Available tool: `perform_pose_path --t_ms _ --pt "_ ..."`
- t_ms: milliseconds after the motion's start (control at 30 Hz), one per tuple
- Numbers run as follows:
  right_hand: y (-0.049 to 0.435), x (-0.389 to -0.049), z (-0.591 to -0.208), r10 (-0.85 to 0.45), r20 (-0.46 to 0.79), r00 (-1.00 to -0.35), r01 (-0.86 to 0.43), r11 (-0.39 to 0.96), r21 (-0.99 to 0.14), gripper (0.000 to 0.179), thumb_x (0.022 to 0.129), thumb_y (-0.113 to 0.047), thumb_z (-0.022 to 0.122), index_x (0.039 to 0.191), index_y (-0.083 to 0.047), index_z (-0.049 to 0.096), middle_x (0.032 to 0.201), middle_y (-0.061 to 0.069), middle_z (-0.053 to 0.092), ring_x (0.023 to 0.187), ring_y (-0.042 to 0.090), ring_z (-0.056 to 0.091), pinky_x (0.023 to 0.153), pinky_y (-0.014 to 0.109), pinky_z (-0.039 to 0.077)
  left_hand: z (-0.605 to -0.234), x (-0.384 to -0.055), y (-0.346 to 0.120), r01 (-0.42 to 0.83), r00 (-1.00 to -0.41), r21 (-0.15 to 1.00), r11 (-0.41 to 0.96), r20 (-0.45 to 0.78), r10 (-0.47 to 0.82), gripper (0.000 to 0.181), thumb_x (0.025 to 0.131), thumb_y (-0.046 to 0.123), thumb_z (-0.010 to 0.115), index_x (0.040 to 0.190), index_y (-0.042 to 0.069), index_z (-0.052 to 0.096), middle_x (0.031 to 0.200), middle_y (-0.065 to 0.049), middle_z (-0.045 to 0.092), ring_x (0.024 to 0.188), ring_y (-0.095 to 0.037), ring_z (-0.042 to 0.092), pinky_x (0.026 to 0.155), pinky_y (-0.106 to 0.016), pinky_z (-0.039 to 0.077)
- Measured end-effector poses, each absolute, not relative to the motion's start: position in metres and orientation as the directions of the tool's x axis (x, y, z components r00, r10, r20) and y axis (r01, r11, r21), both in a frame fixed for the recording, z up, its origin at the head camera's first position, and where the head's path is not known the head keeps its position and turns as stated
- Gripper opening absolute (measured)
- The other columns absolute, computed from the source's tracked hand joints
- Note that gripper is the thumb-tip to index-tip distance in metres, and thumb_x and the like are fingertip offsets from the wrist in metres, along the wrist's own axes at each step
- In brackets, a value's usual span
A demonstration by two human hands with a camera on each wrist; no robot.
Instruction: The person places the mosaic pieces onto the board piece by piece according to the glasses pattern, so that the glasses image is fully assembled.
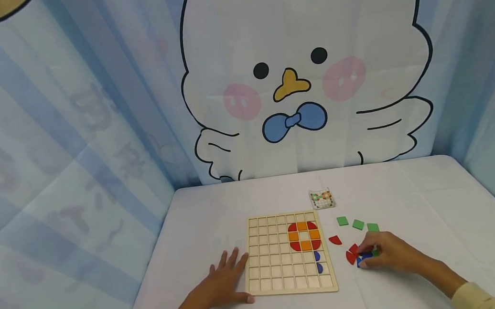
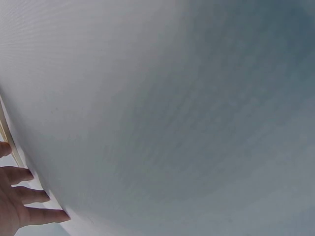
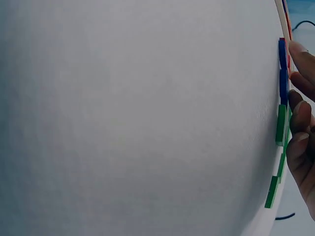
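In the head view a pale wooden grid board [image 1: 270, 260] lies on the table. Red and orange pieces [image 1: 302, 226] form a ring in its upper right cells, with two blue half-rounds [image 1: 319, 267] below. My left hand [image 1: 224, 283] lies with spread fingers along the board's left edge, thumb at the lower corner. Right of the board, my right hand [image 1: 388, 252] bends its thumb and forefinger about a blue piece [image 1: 364, 260] lying on the table. In the right wrist view, two blue pieces [image 3: 282, 54] lie in a row beside the fingertips.
Loose red pieces [image 1: 335, 240] lie between the board and my right hand. Green squares [image 1: 358, 224] are scattered behind that hand. A small patterned card [image 1: 322, 198] lies beyond the board. A printed curtain [image 1: 295, 160] hangs behind the white table [image 1: 216, 204].
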State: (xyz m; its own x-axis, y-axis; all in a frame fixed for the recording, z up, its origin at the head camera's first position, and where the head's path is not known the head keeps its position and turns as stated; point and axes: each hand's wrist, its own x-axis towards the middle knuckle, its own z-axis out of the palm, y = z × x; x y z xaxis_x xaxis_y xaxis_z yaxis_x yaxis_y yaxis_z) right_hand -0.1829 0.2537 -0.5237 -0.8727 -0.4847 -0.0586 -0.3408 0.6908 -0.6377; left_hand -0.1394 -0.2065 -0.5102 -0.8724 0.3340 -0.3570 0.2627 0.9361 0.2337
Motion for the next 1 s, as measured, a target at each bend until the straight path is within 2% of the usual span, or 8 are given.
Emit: perform_pose_path --t_ms 233,533,767,1000 --pt "0.2459 -0.1792 -0.5216 -0.472 -0.05 -0.88 -0.36 0.733 -0.578 0.024 0.077 -0.043 0.085 0.096 -0.032 0.075 0.094 -0.02 0.063 0.089 -0.001 0.057 0.081 0.017 0.053 -0.5104 -0.1393 -0.207 0.264 -0.872 0.248 0.932 -0.352 0.341 0.111 0.074 0.075 0.069 0.16 0.019 0.027 0.167 -0.019 0.019 0.15 -0.052 0.017 0.105 -0.078 0.029" --pt "0.2446 -0.1767 -0.5207 -0.492 -0.083 -0.866 -0.346 0.711 -0.612 0.02 0.079 -0.038 0.085 0.095 -0.029 0.076 0.09 -0.017 0.062 0.084 0.0 0.054 0.078 0.016 0.052 -0.5142 -0.1422 -0.2096 0.279 -0.867 0.231 0.932 -0.358 0.347 0.112 0.073 0.079 0.066 0.16 0.021 0.026 0.167 -0.018 0.018 0.15 -0.052 0.017 0.104 -0.078 0.031" --pt "0.2462 -0.1756 -0.5191 -0.517 -0.09 -0.851 -0.367 0.71 -0.6 0.015 0.079 -0.036 0.084 0.092 -0.032 0.078 0.088 -0.016 0.059 0.083 0.0 0.053 0.076 0.016 0.051 -0.5147 -0.1419 -0.2096 0.287 -0.866 0.23 0.93 -0.353 0.355 0.112 0.073 0.079 0.065 0.16 0.021 0.026 0.167 -0.018 0.019 0.15 -0.053 0.018 0.104 -0.078 0.031" --pt "0.2473 -0.1762 -0.5158 -0.529 -0.11 -0.841 -0.384 0.729 -0.567 0.016 0.081 -0.034 0.083 0.097 -0.03 0.08 0.089 -0.016 0.057 0.084 -0.001 0.053 0.077 0.017 0.052 -0.5116 -0.1407 -0.2082 0.277 -0.866 0.223 0.935 -0.363 0.343 0.111 0.074 0.078 0.066 0.16 0.02 0.026 0.167 -0.018 0.019 0.15 -0.052 0.018 0.104 -0.077 0.031"
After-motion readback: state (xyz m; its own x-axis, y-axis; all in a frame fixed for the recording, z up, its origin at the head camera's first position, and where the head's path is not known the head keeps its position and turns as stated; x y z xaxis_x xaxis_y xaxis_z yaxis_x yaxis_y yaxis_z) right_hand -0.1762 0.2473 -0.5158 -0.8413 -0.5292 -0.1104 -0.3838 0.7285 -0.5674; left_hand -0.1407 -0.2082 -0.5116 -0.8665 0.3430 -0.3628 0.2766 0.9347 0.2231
